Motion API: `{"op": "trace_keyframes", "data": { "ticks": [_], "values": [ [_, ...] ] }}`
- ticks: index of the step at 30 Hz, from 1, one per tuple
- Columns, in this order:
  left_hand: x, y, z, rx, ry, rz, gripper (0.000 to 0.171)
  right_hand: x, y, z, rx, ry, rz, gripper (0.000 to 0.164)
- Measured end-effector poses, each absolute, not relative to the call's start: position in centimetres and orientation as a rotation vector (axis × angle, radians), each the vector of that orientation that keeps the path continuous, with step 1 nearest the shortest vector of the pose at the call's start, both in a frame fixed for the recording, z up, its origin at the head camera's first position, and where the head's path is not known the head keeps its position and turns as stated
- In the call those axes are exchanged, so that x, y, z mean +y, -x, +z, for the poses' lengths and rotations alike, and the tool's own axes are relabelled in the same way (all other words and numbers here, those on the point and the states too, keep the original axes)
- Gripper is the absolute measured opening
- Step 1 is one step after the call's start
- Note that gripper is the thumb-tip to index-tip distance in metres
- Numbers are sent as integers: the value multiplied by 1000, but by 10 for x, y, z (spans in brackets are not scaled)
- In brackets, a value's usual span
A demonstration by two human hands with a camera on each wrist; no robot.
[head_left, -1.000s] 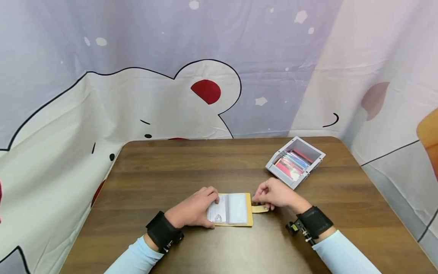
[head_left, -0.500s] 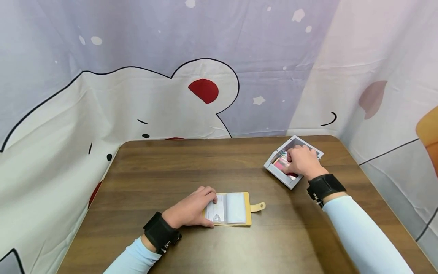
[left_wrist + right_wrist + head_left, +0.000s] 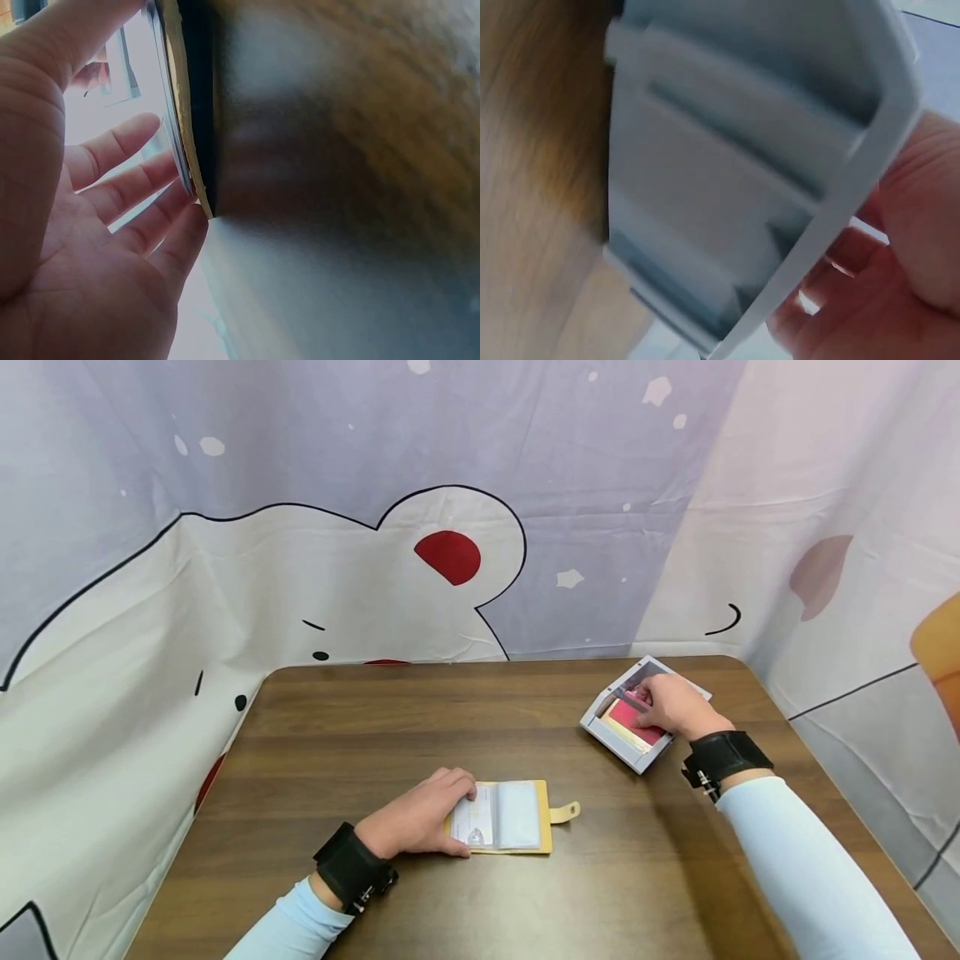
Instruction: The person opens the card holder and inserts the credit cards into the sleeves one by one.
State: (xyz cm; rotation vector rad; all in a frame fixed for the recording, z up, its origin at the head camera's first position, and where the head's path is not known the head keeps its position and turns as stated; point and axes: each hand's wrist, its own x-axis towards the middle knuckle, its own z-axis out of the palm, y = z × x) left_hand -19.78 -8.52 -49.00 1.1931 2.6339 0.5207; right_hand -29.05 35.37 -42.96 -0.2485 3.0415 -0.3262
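Observation:
A yellow card holder [image 3: 545, 818] lies spread on the table, with clear sleeves and a white printed card in its left one. Its strap [image 3: 565, 812] sticks out to the right. My left hand [image 3: 416, 818] holds the holder's left side, thumb at the near edge and fingers over the far part. At the back right stands a grey box [image 3: 621, 753] with red and pale cards [image 3: 637, 722] inside. Reaching into it, my right hand [image 3: 675, 703] pinches a thin dark card [image 3: 632, 700] among them. In the right wrist view the box wall [image 3: 705, 165] hides the fingertips.
The wooden table [image 3: 405, 718] ends at the back against a printed curtain [image 3: 585, 510]. Another stretch of curtain [image 3: 840, 635] hangs to the right, near the box. Both wrists wear black straps [image 3: 726, 758].
My right hand has left the holder's strap and moved up and right into the grey box. Inside, the cards have shifted, with more red showing. My left hand stays put.

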Motion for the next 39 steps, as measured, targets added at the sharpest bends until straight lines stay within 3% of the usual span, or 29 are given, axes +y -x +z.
{"op": "trace_keyframes", "data": {
  "ticks": [9, 15, 19, 25, 32, 39],
  "values": [
    [-85, 198, -491, 2638, -1197, 520, 69, 343, 286, -408, 2965, 418, -443, 10],
    [-87, 198, -490, 2630, -1187, 546, 69, 300, 272, -385, 2956, 757, -439, 16],
    [-88, 198, -490, 2627, -1189, 562, 70, 252, 263, -399, 2848, 1187, -533, 22],
    [-88, 199, -492, 2627, -1217, 592, 71, 185, 249, -435, 2581, 1700, -532, 20],
    [-89, 200, -494, 2608, -1224, 646, 74, 144, 240, -455, 2421, 1978, -461, 20],
    [-89, 201, -495, 2609, -1224, 633, 75, 133, 239, -454, 2374, 1998, -316, 23]
  ]
}}
